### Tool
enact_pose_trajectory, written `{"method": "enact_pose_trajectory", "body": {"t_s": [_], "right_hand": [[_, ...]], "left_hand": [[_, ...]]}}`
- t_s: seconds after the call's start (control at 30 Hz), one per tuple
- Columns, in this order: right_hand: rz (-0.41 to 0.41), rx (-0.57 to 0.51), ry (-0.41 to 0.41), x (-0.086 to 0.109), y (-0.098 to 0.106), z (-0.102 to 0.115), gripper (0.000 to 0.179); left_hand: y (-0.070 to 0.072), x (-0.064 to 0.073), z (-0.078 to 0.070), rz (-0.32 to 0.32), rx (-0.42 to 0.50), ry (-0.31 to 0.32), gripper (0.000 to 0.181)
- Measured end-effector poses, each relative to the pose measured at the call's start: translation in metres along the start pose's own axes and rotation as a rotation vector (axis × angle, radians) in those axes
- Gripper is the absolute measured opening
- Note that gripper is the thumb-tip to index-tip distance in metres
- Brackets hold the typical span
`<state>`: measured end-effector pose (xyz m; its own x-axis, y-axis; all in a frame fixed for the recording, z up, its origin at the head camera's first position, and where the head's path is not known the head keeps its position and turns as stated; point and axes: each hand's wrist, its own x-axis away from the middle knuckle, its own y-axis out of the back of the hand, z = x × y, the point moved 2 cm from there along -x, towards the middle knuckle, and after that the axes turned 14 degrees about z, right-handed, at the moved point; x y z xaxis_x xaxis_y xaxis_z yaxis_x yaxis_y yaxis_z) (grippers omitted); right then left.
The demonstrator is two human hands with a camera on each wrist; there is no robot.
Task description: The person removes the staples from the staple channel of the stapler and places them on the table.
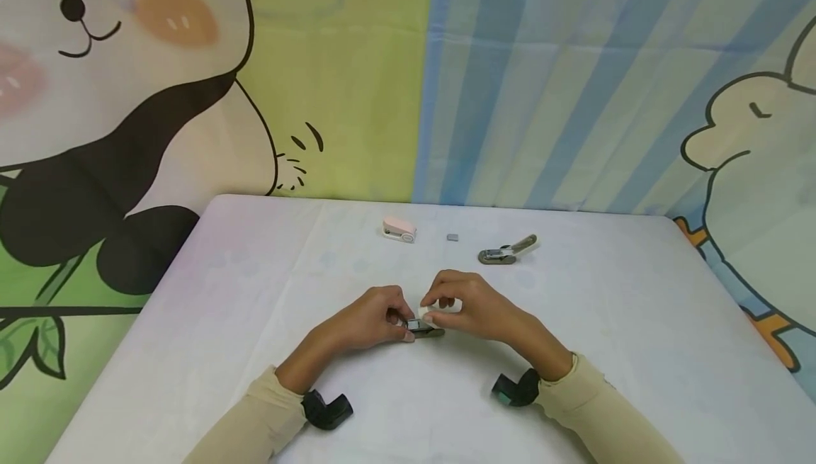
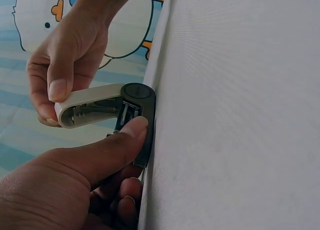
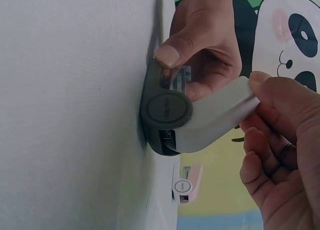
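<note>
A small stapler (image 3: 166,110) with a dark grey-green base sits on the white table, its white top arm (image 2: 92,97) swung up at a steep angle from the base. My left hand (image 1: 372,319) grips the front of the base, thumb on top near the metal staple channel (image 2: 129,114). With thumb and fingers, my right hand (image 1: 474,304) pinches the free end of the white arm. A spring shows on the arm's underside in the left wrist view. The left fingers under the base are partly hidden.
Toward the back of the white table (image 1: 255,273) stands a pink stapler (image 1: 399,229). Right of it lie a small grey block (image 1: 452,237) and a second grey-green stapler (image 1: 506,250) with its top raised. A printed cloth (image 1: 357,95) hangs behind the table.
</note>
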<state>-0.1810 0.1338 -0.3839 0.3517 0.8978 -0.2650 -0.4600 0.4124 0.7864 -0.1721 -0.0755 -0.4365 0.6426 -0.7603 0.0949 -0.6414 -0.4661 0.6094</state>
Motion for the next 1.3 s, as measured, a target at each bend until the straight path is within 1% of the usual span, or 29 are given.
{"method": "enact_pose_trajectory", "body": {"t_s": [0.23,0.33,0.47,0.57,0.7,0.77,0.83,0.93,1.0,1.07,1.17,1.3], "right_hand": [[0.007,-0.048,-0.058,0.004,0.001,-0.002,0.016],[0.015,-0.085,-0.066,0.006,0.003,-0.004,0.017],[0.038,-0.137,-0.089,0.008,0.008,-0.007,0.018],[0.074,-0.159,-0.124,0.01,0.013,-0.007,0.019],[0.121,-0.184,-0.178,0.014,0.02,-0.009,0.017],[0.132,-0.204,-0.214,0.015,0.024,-0.004,0.017],[0.133,-0.223,-0.237,0.018,0.024,-0.005,0.017],[0.124,-0.235,-0.256,0.021,0.024,-0.007,0.018],[0.122,-0.238,-0.258,0.026,0.022,-0.015,0.018],[0.125,-0.239,-0.267,0.028,0.024,-0.015,0.017],[0.147,-0.261,-0.295,0.032,0.026,-0.017,0.015],[0.201,-0.282,-0.335,0.036,0.031,-0.017,0.015]], "left_hand": [[0.0,-0.002,-0.001,0.007,-0.002,-0.014,0.015],[0.001,-0.002,-0.002,0.011,-0.001,-0.023,0.015],[0.002,-0.002,-0.003,0.01,0.001,-0.003,0.015],[0.003,-0.002,-0.003,0.006,-0.005,0.024,0.015],[0.004,-0.002,-0.003,0.005,-0.004,0.041,0.015],[0.004,-0.002,-0.002,0.006,-0.001,0.042,0.014],[0.004,-0.002,-0.002,0.006,-0.001,0.04,0.014],[0.004,-0.002,-0.002,0.006,-0.002,0.036,0.014],[0.004,-0.002,-0.002,0.006,0.0,0.037,0.014],[0.004,-0.002,-0.002,0.006,0.004,0.038,0.014],[0.004,-0.002,-0.002,0.008,0.007,0.042,0.014],[0.003,-0.001,-0.002,0.007,0.0,0.044,0.014]]}}
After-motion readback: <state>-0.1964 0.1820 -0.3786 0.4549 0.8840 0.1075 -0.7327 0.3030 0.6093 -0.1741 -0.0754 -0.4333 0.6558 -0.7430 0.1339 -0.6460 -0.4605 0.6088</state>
